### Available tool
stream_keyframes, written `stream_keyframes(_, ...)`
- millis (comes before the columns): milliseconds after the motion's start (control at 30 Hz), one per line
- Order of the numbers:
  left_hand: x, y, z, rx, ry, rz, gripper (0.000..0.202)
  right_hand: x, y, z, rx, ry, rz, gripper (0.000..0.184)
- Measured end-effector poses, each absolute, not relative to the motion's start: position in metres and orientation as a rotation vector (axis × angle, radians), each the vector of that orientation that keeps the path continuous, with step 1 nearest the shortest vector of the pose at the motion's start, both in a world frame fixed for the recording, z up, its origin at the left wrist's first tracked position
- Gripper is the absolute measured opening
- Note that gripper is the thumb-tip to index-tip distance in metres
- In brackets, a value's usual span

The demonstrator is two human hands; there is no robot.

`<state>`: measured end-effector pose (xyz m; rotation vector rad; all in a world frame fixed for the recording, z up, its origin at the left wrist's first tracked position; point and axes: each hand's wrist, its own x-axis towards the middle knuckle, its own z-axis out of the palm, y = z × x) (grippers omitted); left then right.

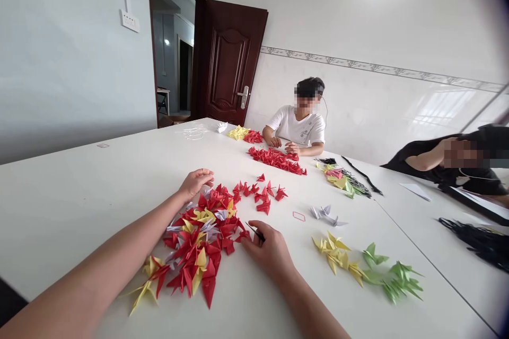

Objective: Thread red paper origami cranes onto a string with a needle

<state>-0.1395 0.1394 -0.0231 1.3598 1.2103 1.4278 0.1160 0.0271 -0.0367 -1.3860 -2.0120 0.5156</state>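
A heap of folded paper cranes [186,265], mostly red with some yellow and pale purple, lies on the white table between my forearms. At the heap's far left edge is my left hand [198,184], its fingers curled in; what they hold, if anything, is hidden. My right hand [270,251], on the heap's right side, is closed around a thin dark pointed tool [258,234], its exact kind unclear. Its fingertips are close to a red crane [243,234]; whether they touch it I cannot tell. Several loose red cranes [263,205] lie just beyond the heap.
Yellow cranes [338,258], green cranes [397,282] and pale purple cranes [326,215] lie to the right. Across the table, a person in a white shirt [304,130] handles red cranes [278,160]. Another person in black [421,153] sits right, near black cords [477,241].
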Motion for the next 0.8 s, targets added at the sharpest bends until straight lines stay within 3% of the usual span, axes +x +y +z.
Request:
stream_keyframes(200, -0.137, 0.139, -0.021, 1.374, 1.223, 1.415, 0.033, 0.114, 0.023, -0.033, -1.35, -2.092, 0.44, 0.025)
stream_keyframes(633, -0.136, 0.141, -0.02, 1.408, 1.249, 1.39, 0.031, 0.128, 0.028, -0.03, -1.275, -1.599, 1.006, 0.026)
stream_keyframes(800, -0.136, 0.145, -0.022, 1.42, 1.272, 1.383, 0.031, 0.138, 0.034, -0.033, -1.238, -1.465, 1.133, 0.034)
